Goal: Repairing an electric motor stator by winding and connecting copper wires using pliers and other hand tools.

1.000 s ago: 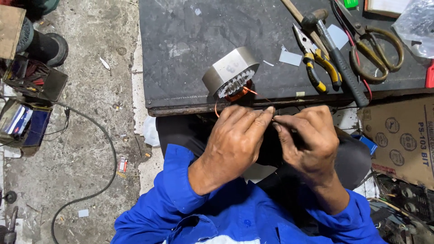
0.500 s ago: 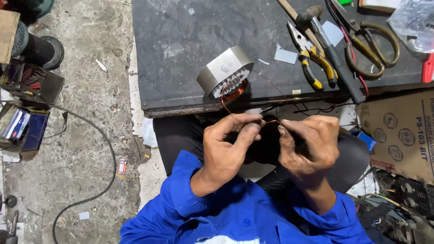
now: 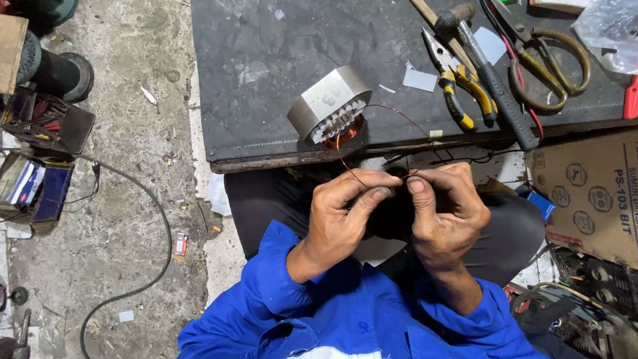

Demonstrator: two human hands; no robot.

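Observation:
Both my hands meet over my lap, just below the front edge of a dark work table (image 3: 266, 126). My left hand (image 3: 345, 213) and my right hand (image 3: 442, 209) pinch a thin copper wire (image 3: 345, 159) between thumbs and fingertips. The wire loops up from my fingers to a grey metal stator (image 3: 329, 103) with a copper coil showing in its slots. The stator lies on its side near the table's front edge. My blue sleeves reach up from the bottom of the view.
On the table's right part lie yellow-handled pliers (image 3: 458, 83), a hammer (image 3: 495, 73), large scissors (image 3: 548, 63) and paper scraps. A cardboard box (image 3: 588, 193) stands at the right. Boxes of parts (image 3: 43, 126) and a black cable (image 3: 143, 239) sit on the concrete floor at left.
My hands have opened up from a tight clasp and shifted slightly right. The copper wire now shows stretched between my fingertips, and the view has drifted a little.

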